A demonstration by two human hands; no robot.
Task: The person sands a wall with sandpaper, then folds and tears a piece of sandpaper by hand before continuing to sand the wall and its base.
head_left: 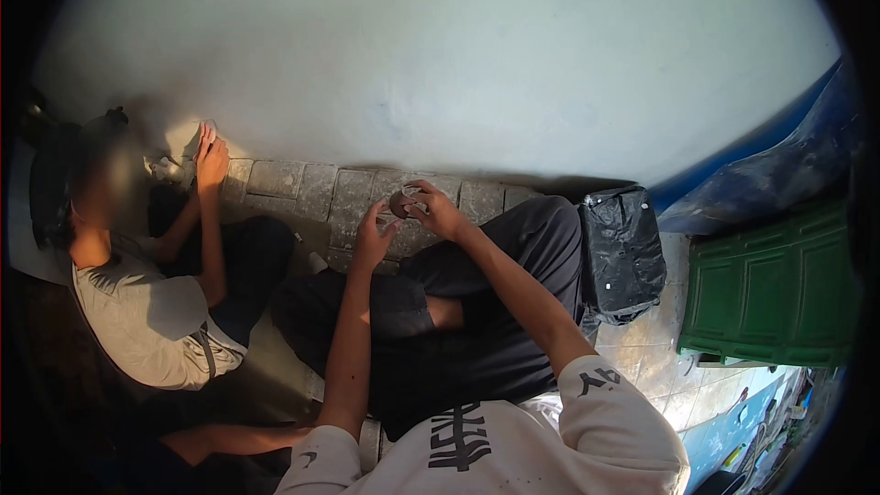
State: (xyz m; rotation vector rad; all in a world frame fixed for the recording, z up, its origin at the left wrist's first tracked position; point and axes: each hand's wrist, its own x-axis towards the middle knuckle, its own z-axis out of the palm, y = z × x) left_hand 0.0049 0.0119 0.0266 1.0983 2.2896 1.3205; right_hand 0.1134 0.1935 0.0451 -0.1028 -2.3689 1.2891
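A small, round, dark brown object (pixel 401 204) is held up between my two hands, above the paving in front of my crossed legs. What kind of thing it is, I cannot make out. My right hand (pixel 436 210) grips it from the right, fingers curved over its far edge and thumb on the near side. On the other side, my left hand (pixel 373 236) is curled at its lower left edge with thumb and fingertips. Dark trousers (pixel 495 312) cover my legs just below the hands.
Another person (pixel 156 312) sits close on my left, hands (pixel 211 158) raised by the wall (pixel 440 55). A further arm (pixel 238 440) reaches in at lower left. A black plastic-wrapped bundle (pixel 623 252) stands by my right knee, near a green panelled object (pixel 770 284). Grey paving blocks (pixel 316 191) line the wall's foot.
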